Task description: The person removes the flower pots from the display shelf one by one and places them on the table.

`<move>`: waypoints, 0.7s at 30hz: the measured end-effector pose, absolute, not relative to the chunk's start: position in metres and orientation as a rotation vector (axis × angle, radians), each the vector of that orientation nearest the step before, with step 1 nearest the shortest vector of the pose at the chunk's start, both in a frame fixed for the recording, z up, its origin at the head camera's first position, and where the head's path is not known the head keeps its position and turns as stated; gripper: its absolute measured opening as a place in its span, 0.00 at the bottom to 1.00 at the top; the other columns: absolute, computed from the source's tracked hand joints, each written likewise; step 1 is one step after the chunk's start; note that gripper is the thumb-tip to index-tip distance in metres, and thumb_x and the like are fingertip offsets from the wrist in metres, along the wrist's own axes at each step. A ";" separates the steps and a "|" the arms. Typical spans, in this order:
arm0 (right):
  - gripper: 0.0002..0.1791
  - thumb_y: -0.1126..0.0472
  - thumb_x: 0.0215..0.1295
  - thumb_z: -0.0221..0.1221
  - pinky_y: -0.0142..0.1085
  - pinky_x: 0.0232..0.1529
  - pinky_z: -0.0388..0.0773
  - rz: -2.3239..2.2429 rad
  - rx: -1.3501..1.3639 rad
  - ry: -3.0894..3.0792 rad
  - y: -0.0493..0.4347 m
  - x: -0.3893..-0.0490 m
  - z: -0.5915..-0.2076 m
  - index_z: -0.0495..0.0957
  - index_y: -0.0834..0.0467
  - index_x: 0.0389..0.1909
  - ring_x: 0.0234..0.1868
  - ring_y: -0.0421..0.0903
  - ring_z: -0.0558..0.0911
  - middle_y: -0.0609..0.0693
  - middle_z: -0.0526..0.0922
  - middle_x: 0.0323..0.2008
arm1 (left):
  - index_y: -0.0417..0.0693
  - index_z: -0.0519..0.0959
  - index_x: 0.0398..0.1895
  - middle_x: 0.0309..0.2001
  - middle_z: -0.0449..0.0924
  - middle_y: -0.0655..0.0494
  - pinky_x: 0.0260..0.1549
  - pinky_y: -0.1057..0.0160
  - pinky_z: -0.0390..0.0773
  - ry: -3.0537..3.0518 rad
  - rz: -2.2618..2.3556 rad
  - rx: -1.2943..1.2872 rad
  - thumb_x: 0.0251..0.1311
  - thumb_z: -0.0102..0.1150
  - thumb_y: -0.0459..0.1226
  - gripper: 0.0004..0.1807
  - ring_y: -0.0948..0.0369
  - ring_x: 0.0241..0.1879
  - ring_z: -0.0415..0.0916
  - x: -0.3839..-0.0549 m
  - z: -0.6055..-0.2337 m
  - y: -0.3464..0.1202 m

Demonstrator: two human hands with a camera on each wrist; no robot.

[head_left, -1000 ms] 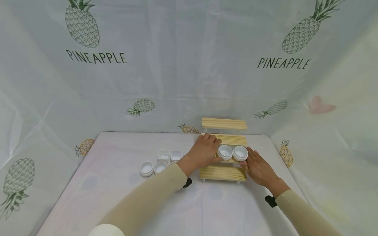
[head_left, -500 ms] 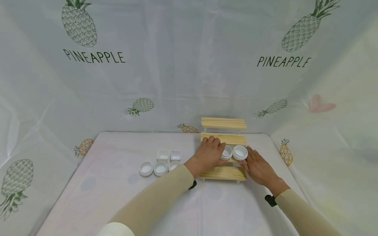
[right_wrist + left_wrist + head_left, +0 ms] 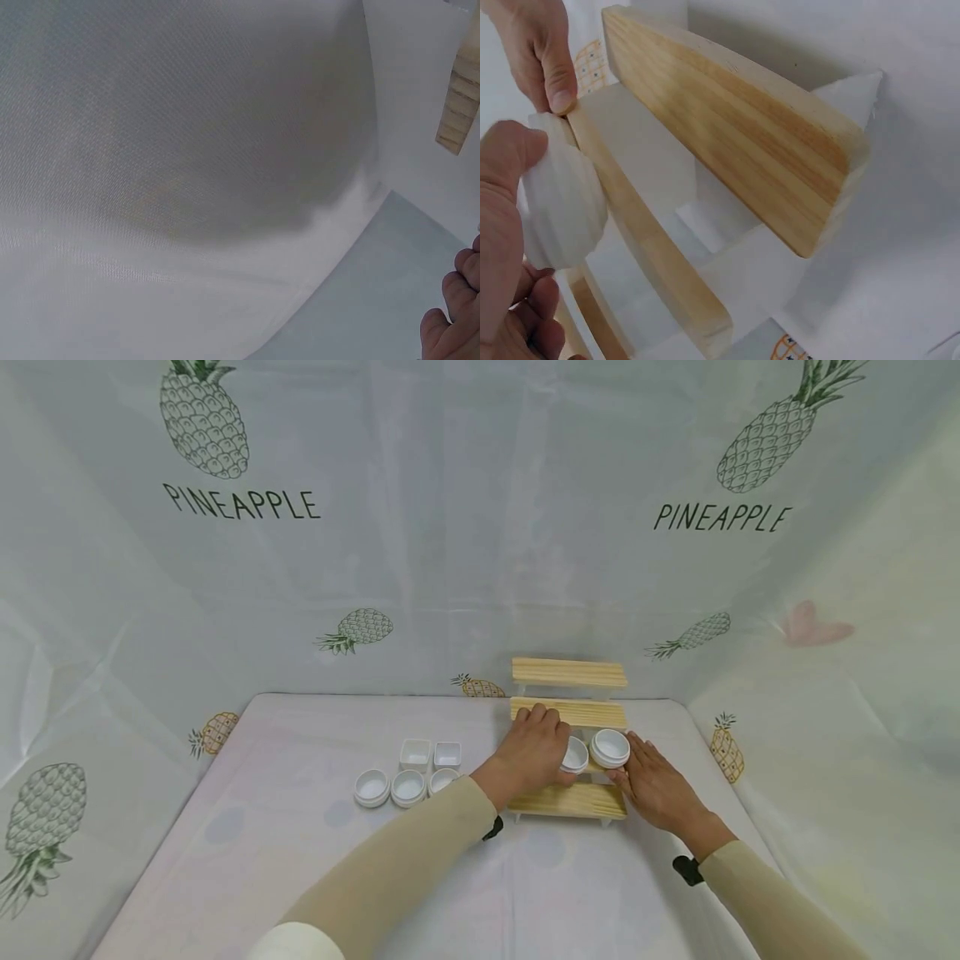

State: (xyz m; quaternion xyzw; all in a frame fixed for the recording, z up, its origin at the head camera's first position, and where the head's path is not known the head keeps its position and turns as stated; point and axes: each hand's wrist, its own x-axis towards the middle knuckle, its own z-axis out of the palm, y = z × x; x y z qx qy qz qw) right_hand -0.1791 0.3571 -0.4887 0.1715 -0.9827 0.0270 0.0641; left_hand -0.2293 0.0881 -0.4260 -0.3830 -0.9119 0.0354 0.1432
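Note:
A four-step wooden display stand (image 3: 568, 673) stands at the table's back right. My left hand (image 3: 531, 750) pinches a white round bowl (image 3: 576, 755) at the second step from the bottom. In the left wrist view, thumb and fingers hold this ribbed bowl (image 3: 564, 199) at opposite sides. A second round white bowl (image 3: 611, 747) sits to its right on the same step. Against the stand's right end lies my right hand (image 3: 662, 787), fingers straight beside that bowl and thumb at the step's front edge. Only its fingers (image 3: 459, 296) enter the right wrist view's lower right corner.
Left of the stand, a group of white dishes rests on the table (image 3: 300, 860): two square ones (image 3: 416, 753) behind and round ones (image 3: 372, 787) in front. My left sleeve partly covers the rightmost round one. A pineapple-print cloth (image 3: 480, 527) hangs behind.
My left hand has shifted right and taken hold of the left bowl on the step. That bowl has since moved slightly towards me. My right hand has stayed in place.

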 end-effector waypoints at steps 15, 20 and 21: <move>0.40 0.47 0.85 0.47 0.62 0.77 0.58 0.099 0.532 -2.955 0.354 -0.178 -0.486 0.54 0.79 0.77 0.79 0.70 0.59 0.76 0.58 0.77 | 0.50 0.78 0.58 0.46 0.73 0.56 0.47 0.57 0.65 -2.567 0.039 -1.138 0.54 0.66 0.71 0.41 0.55 0.45 0.63 -0.232 -0.433 0.036; 0.40 0.47 0.85 0.46 0.61 0.78 0.56 0.115 0.528 -2.959 0.355 -0.178 -0.488 0.54 0.78 0.77 0.80 0.70 0.58 0.75 0.58 0.78 | 0.48 0.76 0.55 0.46 0.72 0.55 0.46 0.57 0.65 -2.583 0.012 -1.155 0.54 0.68 0.68 0.39 0.55 0.44 0.62 -0.228 -0.436 0.009; 0.40 0.47 0.85 0.46 0.61 0.78 0.56 0.118 0.527 -2.960 0.355 -0.178 -0.488 0.54 0.78 0.77 0.80 0.70 0.58 0.75 0.58 0.78 | 0.48 0.76 0.55 0.46 0.72 0.55 0.46 0.57 0.65 -2.589 0.015 -1.161 0.54 0.68 0.68 0.39 0.55 0.45 0.62 -0.227 -0.436 0.004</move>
